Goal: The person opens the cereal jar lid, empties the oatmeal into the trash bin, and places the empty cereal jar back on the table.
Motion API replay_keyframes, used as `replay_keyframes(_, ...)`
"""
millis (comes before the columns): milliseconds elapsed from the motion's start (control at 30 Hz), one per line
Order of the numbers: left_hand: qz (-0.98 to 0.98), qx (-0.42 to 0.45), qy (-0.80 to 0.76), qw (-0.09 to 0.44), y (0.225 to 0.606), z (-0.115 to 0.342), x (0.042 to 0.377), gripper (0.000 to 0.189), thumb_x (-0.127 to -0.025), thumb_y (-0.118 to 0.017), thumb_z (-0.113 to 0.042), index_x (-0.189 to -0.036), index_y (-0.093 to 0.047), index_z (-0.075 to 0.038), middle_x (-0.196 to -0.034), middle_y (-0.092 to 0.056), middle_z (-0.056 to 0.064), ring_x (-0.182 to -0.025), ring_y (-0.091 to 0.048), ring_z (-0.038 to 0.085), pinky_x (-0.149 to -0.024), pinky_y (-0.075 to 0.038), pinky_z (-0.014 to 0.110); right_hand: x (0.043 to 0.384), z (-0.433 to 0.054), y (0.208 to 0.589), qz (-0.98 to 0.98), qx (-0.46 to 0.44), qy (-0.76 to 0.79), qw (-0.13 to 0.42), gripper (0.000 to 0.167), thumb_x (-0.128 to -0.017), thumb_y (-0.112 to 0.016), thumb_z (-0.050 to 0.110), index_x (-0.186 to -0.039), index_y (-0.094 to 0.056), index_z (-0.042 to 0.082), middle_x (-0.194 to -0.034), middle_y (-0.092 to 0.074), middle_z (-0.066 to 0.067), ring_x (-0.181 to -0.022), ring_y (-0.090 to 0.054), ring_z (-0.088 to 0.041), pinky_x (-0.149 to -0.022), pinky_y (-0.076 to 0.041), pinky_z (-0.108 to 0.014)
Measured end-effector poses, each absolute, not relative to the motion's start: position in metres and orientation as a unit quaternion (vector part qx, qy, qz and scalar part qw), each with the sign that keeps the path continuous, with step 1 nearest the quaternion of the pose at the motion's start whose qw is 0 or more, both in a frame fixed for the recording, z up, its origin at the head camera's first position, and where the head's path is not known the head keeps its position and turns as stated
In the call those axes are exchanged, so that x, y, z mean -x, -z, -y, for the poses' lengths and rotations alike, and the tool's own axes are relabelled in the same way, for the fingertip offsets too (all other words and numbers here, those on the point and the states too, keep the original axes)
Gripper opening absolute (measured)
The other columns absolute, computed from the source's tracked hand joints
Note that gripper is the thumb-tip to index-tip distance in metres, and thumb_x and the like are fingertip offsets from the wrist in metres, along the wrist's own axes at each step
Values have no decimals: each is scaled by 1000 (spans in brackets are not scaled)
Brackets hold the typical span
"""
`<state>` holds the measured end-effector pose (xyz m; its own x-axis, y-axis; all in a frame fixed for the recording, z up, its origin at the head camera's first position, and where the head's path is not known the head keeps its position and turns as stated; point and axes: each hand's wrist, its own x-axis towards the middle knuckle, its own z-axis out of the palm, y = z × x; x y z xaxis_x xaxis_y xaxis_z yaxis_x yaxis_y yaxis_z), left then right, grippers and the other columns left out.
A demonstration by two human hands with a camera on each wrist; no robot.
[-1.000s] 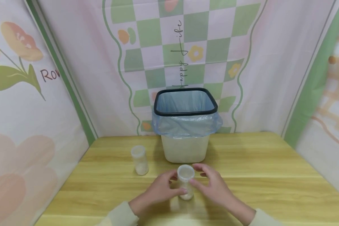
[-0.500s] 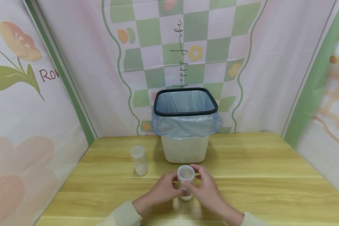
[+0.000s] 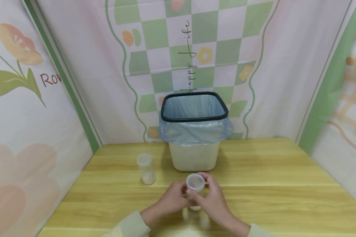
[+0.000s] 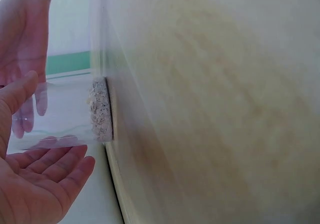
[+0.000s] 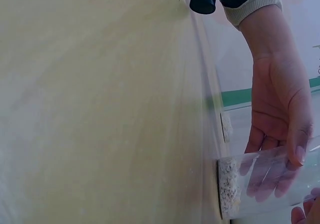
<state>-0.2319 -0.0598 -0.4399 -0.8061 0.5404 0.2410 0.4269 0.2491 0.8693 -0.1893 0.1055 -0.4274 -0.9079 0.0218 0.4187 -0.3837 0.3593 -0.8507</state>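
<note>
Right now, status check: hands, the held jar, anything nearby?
Left grip around the clear jar; right grip higher up it. Jar upright, pale bits at bottom. Bin behind, second jar off left.

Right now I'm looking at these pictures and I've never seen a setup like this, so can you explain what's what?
There is no machine here, just a person's bare left hand and bare right hand. The wide view comes from a camera on the head, looking forward and down. The two close, sideways-looking views come from cameras on the wrists.

On the yellowish wood-grain table stand a white bin with a see-through blue plastic liner and, to its left, a clear cylindrical plastic jar. Nearer the person, both hands hold a similar clear jar upright: the left thumb sits lower, the right one near the top. The wrist views show pale, shredded-looking bits at its bottom; I can't tell what they are.
</note>
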Motion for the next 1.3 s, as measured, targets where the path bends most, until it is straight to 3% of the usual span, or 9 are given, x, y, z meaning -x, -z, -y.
replay_keyframes(300,-797,-285,-529,56,437,59,229,53,-76,-85,-25,-123,-63,-11,-112,-68,-4,-104,-63,12,-88,-51,26,188,-103,425,795,-93,-574,175,59,-77,-84,25,-125,-56,6,-115,-62,-2,-101,-56,-19,-85,-44,-39)
replay_keyframes(600,-826,-258,-499,39,429,61,226,51,-74,-84,-38,-115,-66,-13,-109,-68,-6,-103,-64,15,-91,-51,35,189,-105,423,771,-88,-606,175,49,-81,-81,20,-123,-58,8,-110,-64,-1,-98,-56,-16,-86,-45,-36)
replay_keyframes(867,-801,-280,-528,35,429,66,228,49,-74,-85,-32,-114,-67,-10,-104,-68,-7,-101,-63,11,-91,-49,27,188,-109,419,743,-101,-645,147,44,-84,-77,12,-123,-58,5,-113,-64,-4,-99,-59,-20,-89,-46,-36)
replay_keyframes(1067,-789,-287,-540,50,430,71,230,46,-76,-84,-27,-114,-67,-9,-107,-67,-4,-102,-63,13,-92,-49,28,192,-115,421,717,-135,-672,128,41,-84,-73,3,-122,-56,-1,-116,-62,-10,-103,-59,-19,-90,-48,-28)
replay_keyframes(1300,-784,-318,-529,69,428,77,232,39,-77,-83,-26,-110,-67,-11,-106,-66,10,-99,-62,21,-89,-50,28,194,-121,422,712,-151,-677,108,39,-84,-71,1,-120,-56,-3,-113,-63,-12,-102,-60,-17,-92,-47,-24)
